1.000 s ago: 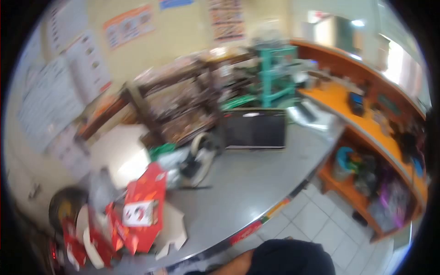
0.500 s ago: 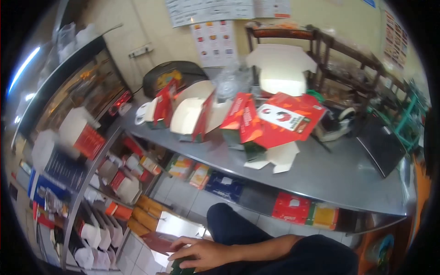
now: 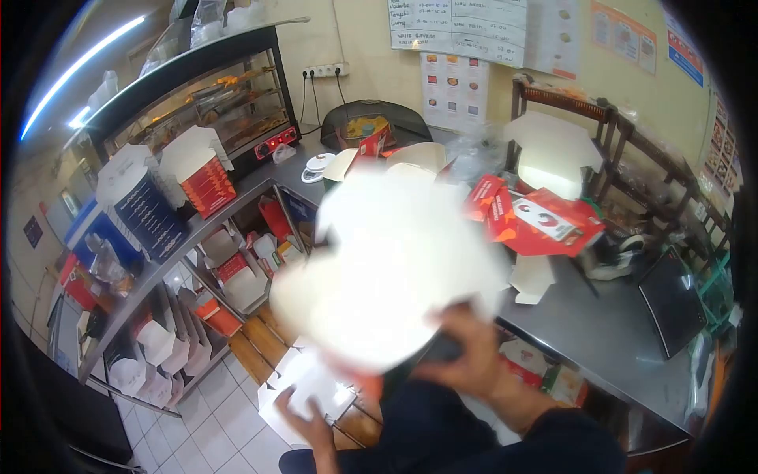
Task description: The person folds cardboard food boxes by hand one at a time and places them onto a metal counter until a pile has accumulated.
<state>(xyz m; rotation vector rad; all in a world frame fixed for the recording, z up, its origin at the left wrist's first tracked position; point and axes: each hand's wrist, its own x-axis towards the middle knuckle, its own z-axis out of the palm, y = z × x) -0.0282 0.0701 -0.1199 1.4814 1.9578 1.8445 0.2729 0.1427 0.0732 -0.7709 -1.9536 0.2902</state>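
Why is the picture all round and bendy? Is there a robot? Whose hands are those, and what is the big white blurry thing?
There is no robot. A person wears one camera on their head, so you look down at what they look at, and its lens bends the picture round. Their right hand holds up a big white carton, which is flat and looks blurry. Their left hand touches more white cartons lower down. On the steel counter lie red cartons, and a glass food case stands at its far end.
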